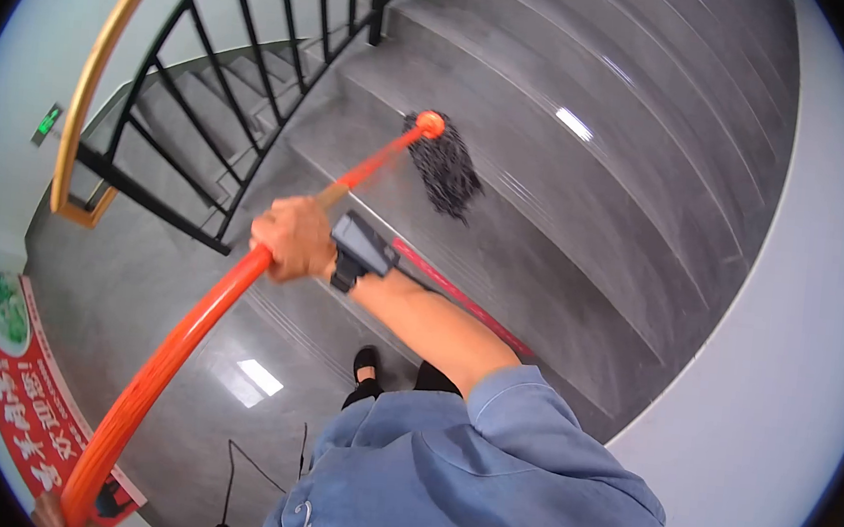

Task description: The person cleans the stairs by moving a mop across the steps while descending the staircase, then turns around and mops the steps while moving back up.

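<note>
An orange mop handle [174, 344] runs from the lower left up to a dark grey string mop head [445, 173], which lies on a grey stair tread. My right hand [294, 238] is wrapped round the middle of the handle, with a dark device strapped at its wrist. Low at the left edge, my left hand [54, 512] is at the near end of the handle, closed on it and partly cut off by the frame.
Grey stairs [547, 214] rise to the upper right beside a white wall [762, 394]. A black railing [171, 211] with a wooden handrail [91, 84] stands upper left. A red sign [29, 390] and a dark cable [229, 488] are lower left.
</note>
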Available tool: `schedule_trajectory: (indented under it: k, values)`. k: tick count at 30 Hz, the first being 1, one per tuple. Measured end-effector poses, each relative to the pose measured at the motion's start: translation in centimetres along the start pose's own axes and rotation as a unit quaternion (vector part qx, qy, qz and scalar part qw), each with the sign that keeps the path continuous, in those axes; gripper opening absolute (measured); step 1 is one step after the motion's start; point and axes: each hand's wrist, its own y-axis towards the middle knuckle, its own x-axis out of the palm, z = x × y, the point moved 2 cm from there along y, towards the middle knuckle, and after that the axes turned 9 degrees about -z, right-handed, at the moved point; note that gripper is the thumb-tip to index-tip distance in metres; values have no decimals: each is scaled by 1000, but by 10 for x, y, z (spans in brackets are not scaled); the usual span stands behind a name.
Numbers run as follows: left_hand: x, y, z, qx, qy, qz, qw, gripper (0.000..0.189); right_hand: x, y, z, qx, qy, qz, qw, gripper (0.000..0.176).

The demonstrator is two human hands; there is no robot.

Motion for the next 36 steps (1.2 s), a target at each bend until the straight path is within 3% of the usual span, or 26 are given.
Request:
schedule_trajectory:
  k: [1,3,4,5,8,10,11,12,14,15,16,18,23,26,30,32,34,36]
  values:
    - [22,-29,3,13,5,-19,1000,5,2,-3,3,-5,-7,-7,1000,21]
    - [48,-51,-6,-36,179,-57,982,12,20,17,20,37,-20,-57,998,22]
    - [65,-55,-17,-20,285,-128,950,19,28,19,29,67,44,-53,995,25]
    - [80,-66,-28,-45,381,-107,917,16,34,20,32,69,50,-56,995,27]
    - [48,-19,-52,-129,373,-68,916,14,92,46,61,104,72,-49,991,28]
    - [52,-14,-54,-97,367,-101,920,19,102,32,56,110,75,-75,988,27]
    - [45,-9,-51,-42,306,-153,939,33,98,29,45,117,101,-66,986,22]
    - [58,10,-43,-40,398,-118,909,24,90,26,34,129,129,-55,982,18]
    - [57,21,-22,19,440,-59,896,32,64,19,2,144,112,-59,981,17]
    - [52,20,-5,40,377,56,924,33,50,10,-17,143,119,-53,981,18]
    - [44,25,16,57,362,53,929,33,35,4,-31,136,120,-41,983,20]
    - [48,38,41,46,379,133,915,33,14,-17,-56,141,138,-48,979,20]
    - [84,58,74,35,278,176,944,34,-83,-85,-115,185,123,-30,974,20]
    - [94,67,71,15,233,176,956,35,-139,-130,-139,223,108,-7,969,19]
    - [118,55,19,-71,161,209,962,32,-202,-202,-151,299,49,7,953,15]
    - [123,29,-10,-174,292,274,900,42,-227,-246,-151,338,7,21,941,15]
    - [159,8,-39,-251,82,126,956,46,-256,-285,-160,395,-50,27,917,16]
    - [194,-11,-64,-334,-154,-48,929,32,-284,-335,-167,441,-119,39,889,17]
